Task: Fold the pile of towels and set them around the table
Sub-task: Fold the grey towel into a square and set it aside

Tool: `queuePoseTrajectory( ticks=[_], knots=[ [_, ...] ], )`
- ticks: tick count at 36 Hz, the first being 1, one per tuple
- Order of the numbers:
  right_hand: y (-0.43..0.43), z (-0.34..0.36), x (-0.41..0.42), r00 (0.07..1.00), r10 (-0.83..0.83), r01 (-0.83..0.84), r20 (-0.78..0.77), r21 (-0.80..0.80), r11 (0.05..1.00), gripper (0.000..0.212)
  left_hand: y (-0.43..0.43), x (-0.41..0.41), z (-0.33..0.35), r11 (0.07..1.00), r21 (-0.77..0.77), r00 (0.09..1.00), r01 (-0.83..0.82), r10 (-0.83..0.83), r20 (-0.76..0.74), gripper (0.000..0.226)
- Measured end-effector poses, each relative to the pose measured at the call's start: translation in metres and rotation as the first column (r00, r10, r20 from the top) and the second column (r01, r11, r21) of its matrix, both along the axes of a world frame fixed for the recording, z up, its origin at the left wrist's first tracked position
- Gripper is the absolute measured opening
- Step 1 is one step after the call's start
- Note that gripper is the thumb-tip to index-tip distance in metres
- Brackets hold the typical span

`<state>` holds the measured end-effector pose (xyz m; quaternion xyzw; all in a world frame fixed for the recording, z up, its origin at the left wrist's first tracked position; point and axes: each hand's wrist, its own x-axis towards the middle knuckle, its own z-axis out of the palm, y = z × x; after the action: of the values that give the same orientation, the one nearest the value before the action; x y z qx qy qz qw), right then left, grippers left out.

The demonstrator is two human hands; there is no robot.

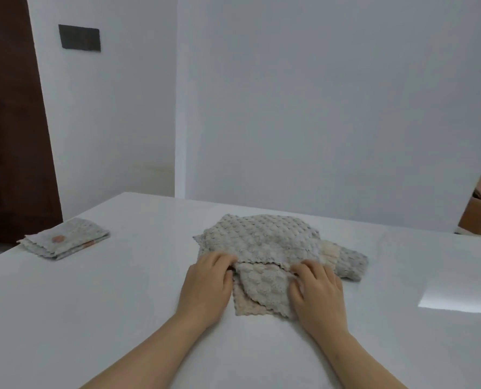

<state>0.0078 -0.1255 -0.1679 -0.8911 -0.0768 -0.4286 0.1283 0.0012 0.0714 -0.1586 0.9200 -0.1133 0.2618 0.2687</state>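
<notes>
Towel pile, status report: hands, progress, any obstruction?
Left hand and right hand: fingers pinching the near edge of the towel pile. One folded towel set at table's far left. Nothing in the way.

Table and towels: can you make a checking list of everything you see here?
Surface: white table, bright light patch at right.
Job's things: loose towel pile in the middle; folded towel at far left edge.
Clutter: nothing seen.
Grippers: left hand and right hand both on the pile's near edge, fingers curled on cloth.
Cables: nothing seen.
Surroundings: white walls, dark door at left, dark wall plate, cardboard box at right.
</notes>
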Motion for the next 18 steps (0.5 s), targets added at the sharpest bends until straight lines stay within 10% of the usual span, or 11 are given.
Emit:
queuePoseTrajectory(
  ticks=[11,18],
  knots=[
    [-0.014,-0.005,0.031,0.996,-0.065,0.063,-0.063,-0.022,0.998,0.031,0.003,0.046,-0.009,0.991,0.046,0.976,-0.125,0.131,-0.175,0.038],
    [-0.021,-0.011,0.042,0.999,0.032,-0.028,-0.040,0.092,0.995,0.019,0.009,0.053,-0.008,0.982,-0.158,0.995,-0.099,0.096,-0.026,0.021]
  ],
)
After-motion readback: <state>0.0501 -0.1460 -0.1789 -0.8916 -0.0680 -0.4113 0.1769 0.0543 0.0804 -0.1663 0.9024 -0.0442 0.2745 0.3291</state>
